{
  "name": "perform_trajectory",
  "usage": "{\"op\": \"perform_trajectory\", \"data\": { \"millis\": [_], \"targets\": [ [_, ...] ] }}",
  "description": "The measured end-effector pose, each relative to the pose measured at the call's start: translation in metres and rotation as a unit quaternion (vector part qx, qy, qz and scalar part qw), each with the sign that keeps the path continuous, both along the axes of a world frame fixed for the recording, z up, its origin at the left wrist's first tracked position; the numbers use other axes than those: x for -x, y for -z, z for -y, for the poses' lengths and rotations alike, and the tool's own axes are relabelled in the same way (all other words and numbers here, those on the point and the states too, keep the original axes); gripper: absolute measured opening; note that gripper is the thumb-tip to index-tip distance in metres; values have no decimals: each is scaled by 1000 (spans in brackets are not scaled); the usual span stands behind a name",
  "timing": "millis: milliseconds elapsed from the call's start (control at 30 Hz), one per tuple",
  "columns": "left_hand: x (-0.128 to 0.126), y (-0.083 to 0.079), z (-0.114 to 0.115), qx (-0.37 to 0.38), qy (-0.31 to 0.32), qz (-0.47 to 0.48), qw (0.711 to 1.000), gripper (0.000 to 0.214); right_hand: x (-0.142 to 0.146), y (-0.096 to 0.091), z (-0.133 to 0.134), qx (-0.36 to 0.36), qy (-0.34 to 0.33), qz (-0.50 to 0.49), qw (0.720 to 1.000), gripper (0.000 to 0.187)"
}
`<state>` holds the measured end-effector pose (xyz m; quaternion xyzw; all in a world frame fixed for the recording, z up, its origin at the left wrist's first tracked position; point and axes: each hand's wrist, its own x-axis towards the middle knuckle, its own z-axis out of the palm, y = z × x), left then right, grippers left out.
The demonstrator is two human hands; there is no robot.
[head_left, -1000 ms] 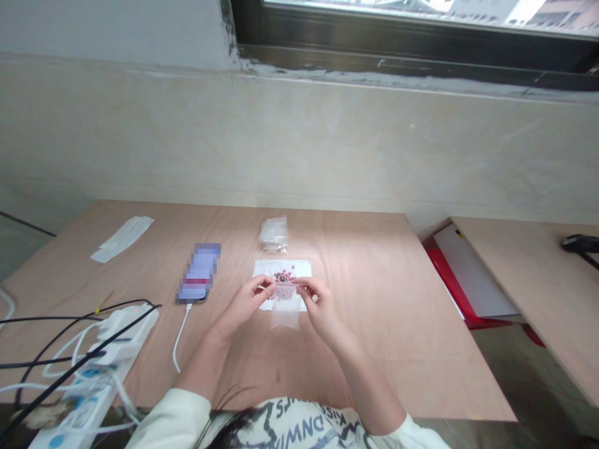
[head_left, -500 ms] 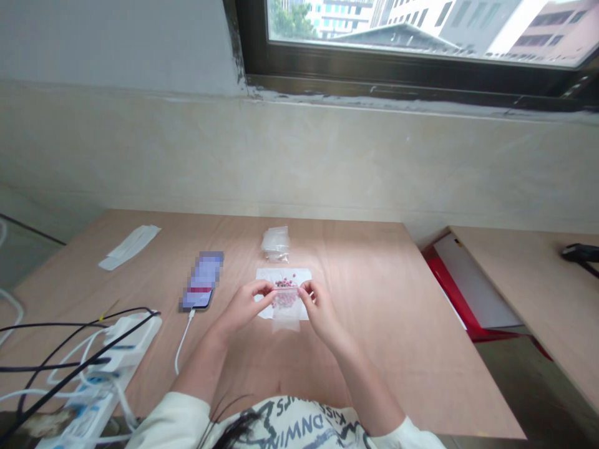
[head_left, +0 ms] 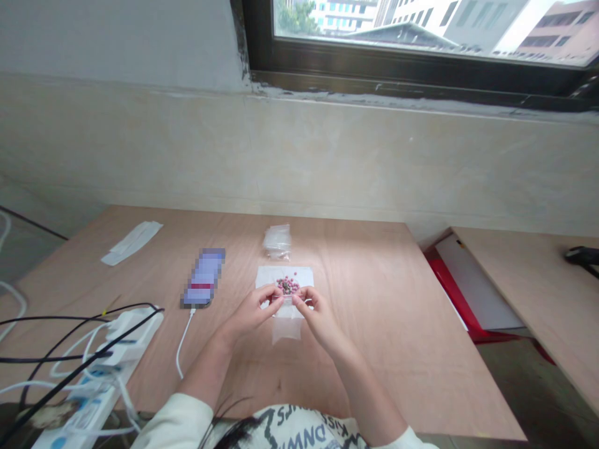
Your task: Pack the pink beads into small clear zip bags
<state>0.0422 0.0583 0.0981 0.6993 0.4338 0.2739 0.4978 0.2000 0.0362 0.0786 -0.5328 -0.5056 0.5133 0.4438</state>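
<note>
My left hand (head_left: 255,308) and my right hand (head_left: 316,312) each pinch a top corner of a small clear plastic bag (head_left: 286,322) that hangs between them just above the wooden table (head_left: 374,312). Right behind the bag lies a white sheet of paper (head_left: 306,274) with a little heap of pink beads (head_left: 287,285) on it. A pile of small clear bags (head_left: 277,241) lies farther back on the table.
A phone (head_left: 204,285) on a white cable lies left of the hands. A white power strip (head_left: 110,355) with black and white cords sits at the near left. A folded white strip (head_left: 132,242) lies far left. A second table (head_left: 528,280) stands to the right.
The hands and bag have dropped slightly toward me, so the pink beads on the paper now show clear behind the bag. The view has tilted up to show more window.
</note>
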Motion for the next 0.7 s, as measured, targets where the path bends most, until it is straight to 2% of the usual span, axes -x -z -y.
{"op": "perform_trajectory", "data": {
  "millis": [100,200,300,400,567,700],
  "targets": [
    [-1,-3,-2,5,18,0,1000,20,-2,4,-5,43,-30,-64,997,21],
    [-6,-3,-4,37,32,10,999,22,-1,8,-10,38,-11,-92,995,25],
    [-9,0,-7,44,20,17,999,24,1,11,-13,24,19,-79,996,27],
    [-10,3,-9,38,13,25,999,23,0,10,-14,42,17,-87,995,28],
    [-4,6,-5,99,-14,70,993,24,-7,9,-11,86,14,-125,988,28],
    [2,10,2,123,-29,79,989,23,-10,12,-6,76,37,-142,986,31]
  ]
}}
